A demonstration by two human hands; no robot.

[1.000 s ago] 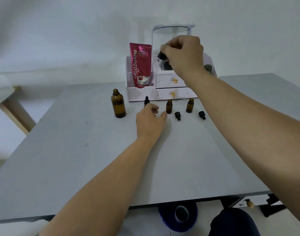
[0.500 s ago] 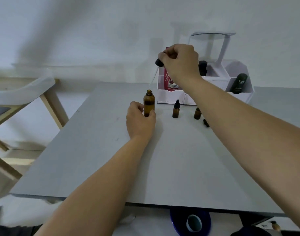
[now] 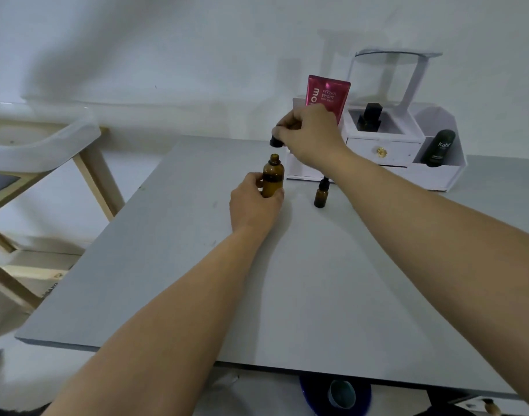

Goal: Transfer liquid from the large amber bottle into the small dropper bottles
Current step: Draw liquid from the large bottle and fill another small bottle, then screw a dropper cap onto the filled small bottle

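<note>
- Amber glass: the large amber bottle stands upright on the grey table, uncapped, its open neck facing up.
- Left hand is wrapped around the lower body of that bottle from the near-left side, thumb and fingers closed on the glass, the base resting on the tabletop.
- Right hand is held directly above the bottle's mouth, fingers pinched closed on a black dropper cap.
- A short stub shows below the cap, just over the bottle's neck; whether a pipette reaches into the opening cannot be told.
- One small dropper bottle, amber with a black cap fitted, stands upright to the right of the large bottle, apart from it and close to the right forearm.
- Other small bottles, if any, are hidden behind the right arm.
- White organiser sits at the table's far edge, with gold-knobbed drawers.
- Its left compartment holds a pink tube standing upright, partly covered by the right hand.
- Its middle tray holds a black container; its right bin holds a dark bottle, leaning.
- Wooden chair stands left of the table.
</note>
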